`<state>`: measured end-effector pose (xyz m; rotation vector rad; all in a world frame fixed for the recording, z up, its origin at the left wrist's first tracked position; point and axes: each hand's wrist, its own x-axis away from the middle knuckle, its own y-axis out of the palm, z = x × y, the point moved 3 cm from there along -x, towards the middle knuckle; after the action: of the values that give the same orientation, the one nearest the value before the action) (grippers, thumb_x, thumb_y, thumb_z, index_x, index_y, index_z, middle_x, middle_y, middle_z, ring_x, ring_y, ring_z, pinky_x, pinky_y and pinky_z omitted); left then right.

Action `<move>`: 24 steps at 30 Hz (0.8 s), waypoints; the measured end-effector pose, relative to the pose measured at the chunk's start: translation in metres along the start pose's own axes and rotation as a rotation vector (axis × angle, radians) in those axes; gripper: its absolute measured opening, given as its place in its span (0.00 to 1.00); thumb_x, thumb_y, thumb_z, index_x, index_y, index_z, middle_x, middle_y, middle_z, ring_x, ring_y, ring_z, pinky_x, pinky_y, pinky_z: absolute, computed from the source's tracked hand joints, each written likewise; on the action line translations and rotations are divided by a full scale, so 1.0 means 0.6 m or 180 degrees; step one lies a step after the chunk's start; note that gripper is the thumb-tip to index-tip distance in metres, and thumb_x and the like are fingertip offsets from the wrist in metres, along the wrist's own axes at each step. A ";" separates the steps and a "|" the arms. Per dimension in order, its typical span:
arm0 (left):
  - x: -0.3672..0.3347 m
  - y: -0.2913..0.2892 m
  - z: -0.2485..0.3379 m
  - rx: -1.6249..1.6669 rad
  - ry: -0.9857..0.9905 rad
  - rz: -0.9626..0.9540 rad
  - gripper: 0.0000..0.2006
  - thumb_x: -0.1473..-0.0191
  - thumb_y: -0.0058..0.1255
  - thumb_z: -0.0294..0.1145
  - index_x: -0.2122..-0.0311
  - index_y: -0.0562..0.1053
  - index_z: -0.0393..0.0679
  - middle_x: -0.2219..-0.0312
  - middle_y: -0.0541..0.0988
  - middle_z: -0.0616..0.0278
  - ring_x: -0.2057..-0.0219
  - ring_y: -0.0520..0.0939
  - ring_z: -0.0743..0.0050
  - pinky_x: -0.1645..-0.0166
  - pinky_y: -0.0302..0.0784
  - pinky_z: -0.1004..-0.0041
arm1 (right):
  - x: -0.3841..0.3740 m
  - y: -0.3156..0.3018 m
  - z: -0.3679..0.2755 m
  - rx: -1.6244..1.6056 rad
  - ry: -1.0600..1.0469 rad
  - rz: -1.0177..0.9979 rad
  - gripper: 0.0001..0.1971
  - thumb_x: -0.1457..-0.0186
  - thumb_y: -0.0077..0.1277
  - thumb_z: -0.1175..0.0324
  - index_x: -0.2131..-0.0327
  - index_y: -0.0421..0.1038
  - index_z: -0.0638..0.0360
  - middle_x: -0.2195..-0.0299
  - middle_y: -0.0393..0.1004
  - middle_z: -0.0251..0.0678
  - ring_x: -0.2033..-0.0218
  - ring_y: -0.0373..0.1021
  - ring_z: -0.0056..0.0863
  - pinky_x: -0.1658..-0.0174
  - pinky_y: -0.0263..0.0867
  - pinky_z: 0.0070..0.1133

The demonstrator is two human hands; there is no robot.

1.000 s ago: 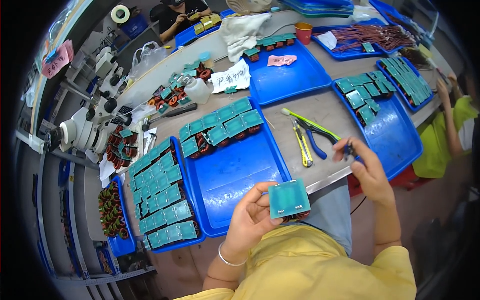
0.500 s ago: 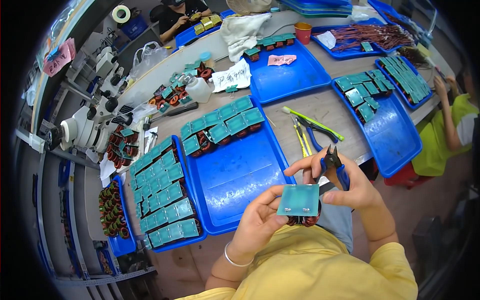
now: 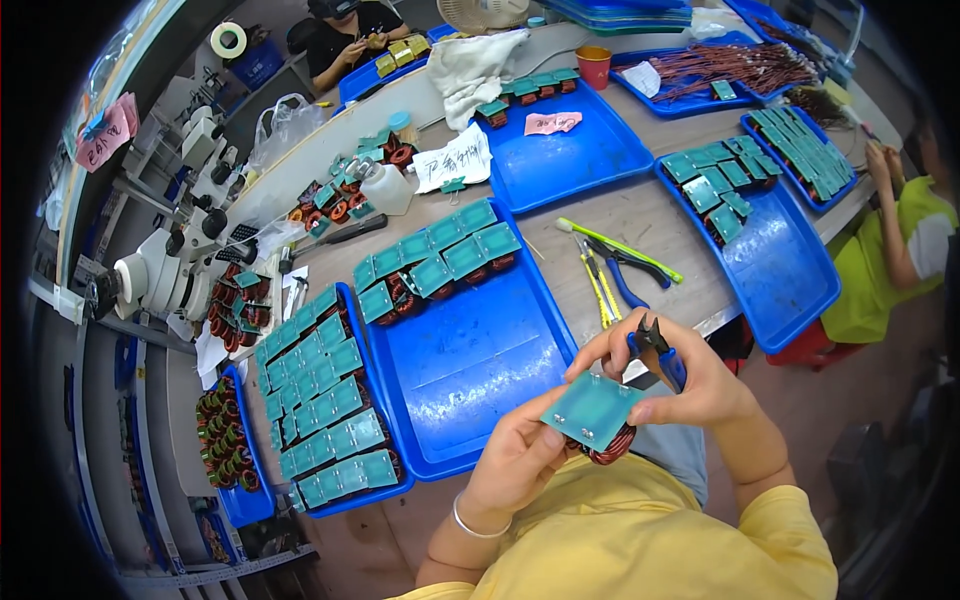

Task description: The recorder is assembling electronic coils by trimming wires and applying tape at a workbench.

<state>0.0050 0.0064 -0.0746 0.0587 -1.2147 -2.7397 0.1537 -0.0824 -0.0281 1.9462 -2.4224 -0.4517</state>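
In front of my yellow shirt, my left hand (image 3: 512, 458) grips a square green circuit board (image 3: 592, 410) by its left side. A copper-wound coil (image 3: 610, 448) hangs under the board. My right hand (image 3: 712, 388) has blue-handled cutting pliers (image 3: 655, 348) tucked in it, jaws pointing up and away from the board. Its thumb and fingertips also touch the board's right corner and far edge. Small solder points show on the board's top face. Nearest beyond the hands is a blue tray (image 3: 470, 360), with rows of similar green boards on coils (image 3: 430, 275) at its far end.
On the table lie a yellow cutter knife (image 3: 600, 285), a second pair of pliers (image 3: 625, 275) and a green brush-like stick (image 3: 640, 255). Filled board trays (image 3: 330, 420) stand left, more trays (image 3: 780, 275) right. A microscope (image 3: 150, 275) is far left. Co-workers sit at back and right.
The board has turned and tipped in my hands, so its corner points toward me and more coil shows. My right fingers have come down onto its far edge; the pliers turned slightly.
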 end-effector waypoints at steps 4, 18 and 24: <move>-0.001 0.010 0.001 -0.0459 0.0125 0.0142 0.30 0.51 0.54 0.38 0.48 0.57 0.33 0.55 0.68 0.58 0.53 0.70 0.72 0.51 0.68 0.71 | 0.003 0.008 -0.010 0.0596 -0.0175 0.0197 0.21 0.59 0.60 0.59 0.67 0.62 0.60 0.63 0.70 0.44 0.60 0.66 0.31 0.55 0.59 0.25; 0.002 0.033 0.037 -0.2373 0.1746 0.0652 0.35 0.70 0.67 0.25 0.56 0.58 0.38 0.61 0.70 0.55 0.60 0.74 0.70 0.56 0.72 0.73 | 0.062 0.031 -0.064 0.4138 -0.0719 -0.0282 0.25 0.58 0.52 0.46 0.71 0.64 0.62 0.78 0.58 0.38 0.77 0.57 0.36 0.72 0.55 0.27; 0.006 0.039 0.039 -0.2616 0.1976 0.0671 0.35 0.71 0.68 0.27 0.57 0.59 0.37 0.61 0.71 0.53 0.61 0.75 0.65 0.57 0.73 0.70 | 0.068 0.035 -0.064 0.4154 -0.0707 -0.0325 0.25 0.58 0.51 0.46 0.71 0.64 0.62 0.78 0.57 0.38 0.78 0.57 0.35 0.73 0.55 0.27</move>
<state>0.0020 0.0077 -0.0418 0.5845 0.0731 -2.5027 0.1313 -0.1261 0.0059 2.3580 -3.0750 1.3398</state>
